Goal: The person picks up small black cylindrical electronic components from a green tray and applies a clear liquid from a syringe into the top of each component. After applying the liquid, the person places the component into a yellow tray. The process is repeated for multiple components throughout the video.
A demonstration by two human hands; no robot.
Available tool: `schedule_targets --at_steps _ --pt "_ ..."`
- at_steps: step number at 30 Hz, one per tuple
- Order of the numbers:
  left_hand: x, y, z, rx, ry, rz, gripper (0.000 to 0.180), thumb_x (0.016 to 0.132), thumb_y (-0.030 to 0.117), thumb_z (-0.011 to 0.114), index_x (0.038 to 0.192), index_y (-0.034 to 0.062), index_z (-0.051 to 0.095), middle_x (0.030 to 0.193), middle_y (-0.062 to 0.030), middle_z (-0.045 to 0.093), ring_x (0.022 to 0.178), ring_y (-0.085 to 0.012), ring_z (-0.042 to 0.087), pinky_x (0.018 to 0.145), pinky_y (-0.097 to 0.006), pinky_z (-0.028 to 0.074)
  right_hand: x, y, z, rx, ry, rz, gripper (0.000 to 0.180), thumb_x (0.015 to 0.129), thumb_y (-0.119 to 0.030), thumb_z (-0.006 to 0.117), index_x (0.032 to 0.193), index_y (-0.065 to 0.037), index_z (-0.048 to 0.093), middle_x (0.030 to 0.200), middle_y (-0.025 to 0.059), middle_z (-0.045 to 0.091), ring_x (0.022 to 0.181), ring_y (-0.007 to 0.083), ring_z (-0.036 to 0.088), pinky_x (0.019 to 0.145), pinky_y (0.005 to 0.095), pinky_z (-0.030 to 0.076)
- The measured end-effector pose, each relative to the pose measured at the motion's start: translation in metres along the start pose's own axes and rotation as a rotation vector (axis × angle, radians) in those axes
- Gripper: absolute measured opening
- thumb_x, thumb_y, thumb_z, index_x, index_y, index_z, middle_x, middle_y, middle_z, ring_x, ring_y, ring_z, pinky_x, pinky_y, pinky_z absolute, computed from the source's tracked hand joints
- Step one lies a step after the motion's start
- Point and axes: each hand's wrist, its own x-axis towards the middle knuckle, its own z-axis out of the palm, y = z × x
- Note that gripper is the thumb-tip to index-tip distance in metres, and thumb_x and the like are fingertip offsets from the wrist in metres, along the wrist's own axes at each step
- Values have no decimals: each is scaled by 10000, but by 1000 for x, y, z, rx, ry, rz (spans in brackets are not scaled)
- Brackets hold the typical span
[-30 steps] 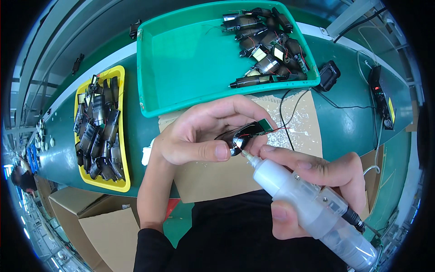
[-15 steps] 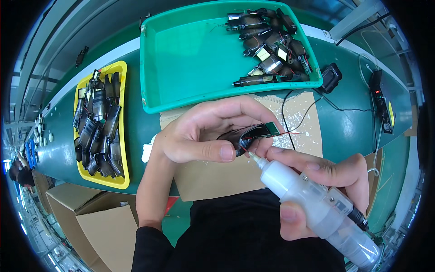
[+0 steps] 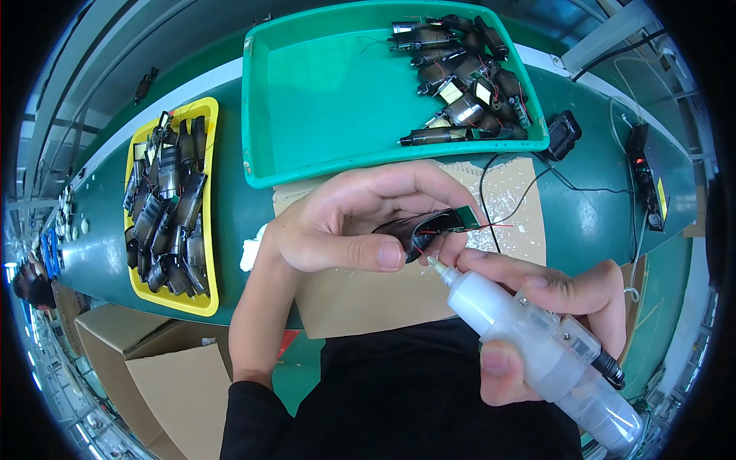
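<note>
My left hand (image 3: 345, 222) curls around a dark, tube-like part (image 3: 410, 230), thumb on its near side. A small green circuit board (image 3: 467, 218) and thin red wires stick out of the part's right end. Held in my right hand (image 3: 567, 307) is a translucent white dispenser bottle (image 3: 537, 349) with a narrow tapered nozzle and a black cable fitting on its side. The nozzle tip (image 3: 435, 263) points up and left, close to the part's open end; whether they touch I cannot tell. The fingers behind the part are partly hidden.
Beyond my hands stands a green tray (image 3: 322, 170) with similar dark parts heaped at its right. A yellow tray (image 3: 212, 230) full of such parts lies left. Cardboard (image 3: 368, 307) covers the bench below my hands. Cables run right toward a black power box (image 3: 648, 180); an open carton (image 3: 176, 383) stands lower left.
The whole view has shifted slightly. Both hands keep nearly the same pose and the same hold, with the nozzle still close to the part's open end.
</note>
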Motion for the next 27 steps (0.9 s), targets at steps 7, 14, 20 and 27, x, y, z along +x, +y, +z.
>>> schedule_targets --at_steps 7,14,20,27 --pt "2 0 0 -38 -7 40 670 748 274 722 1204 -124 436 1125 -195 545 1071 -253 549 898 -325 424 1 14 5 70 94 -136 517 706 -139 772 1003 62 401 1078 226 626 985 179 622 895 244 435" --pt "-10 17 -13 569 196 245 406 866 121 613 1236 -7 504 1115 -110 561 997 -201 536 821 -314 441 -5 37 26 236 540 -189 494 805 -268 695 982 19 335 980 332 604 942 338 639 870 427 512" --pt "-102 78 -4 1457 955 83 435 770 15 636 1198 71 587 988 -117 571 901 -253 550 831 -329 440 3 109 35 -10 319 45 275 800 -102 669 930 32 468 957 258 645 899 248 647 812 337 504" --pt "-192 116 -38 1736 1249 -217 366 824 105 627 1172 4 578 1030 -180 618 954 -340 595 873 -368 444 3 116 35 85 290 81 244 768 -4 657 928 8 472 973 210 667 878 201 655 797 298 502"
